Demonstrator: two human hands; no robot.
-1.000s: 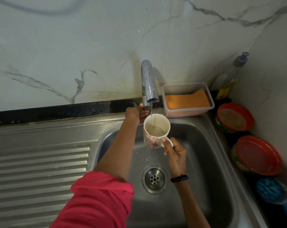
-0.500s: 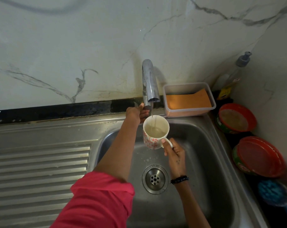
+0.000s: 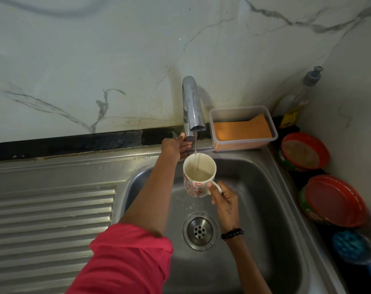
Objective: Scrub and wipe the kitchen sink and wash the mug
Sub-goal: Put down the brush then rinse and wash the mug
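The mug (image 3: pixel 198 176) stands upright under the tap (image 3: pixel 193 107) — a thin stream falls straight into it. The right hand (image 3: pixel 223 198) grips its handle over the sink (image 3: pixel 265 198); the left hand (image 3: pixel 176 146) holds the tap's base, just behind the mug.

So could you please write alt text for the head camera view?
The right hand holds a floral mug by its handle under a thin stream from the tap, above the steel sink; the left hand is at the tap's base.

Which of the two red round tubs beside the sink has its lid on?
The nearer red tub, beside the blue brush; the farther tub is open, its pale contents showing.
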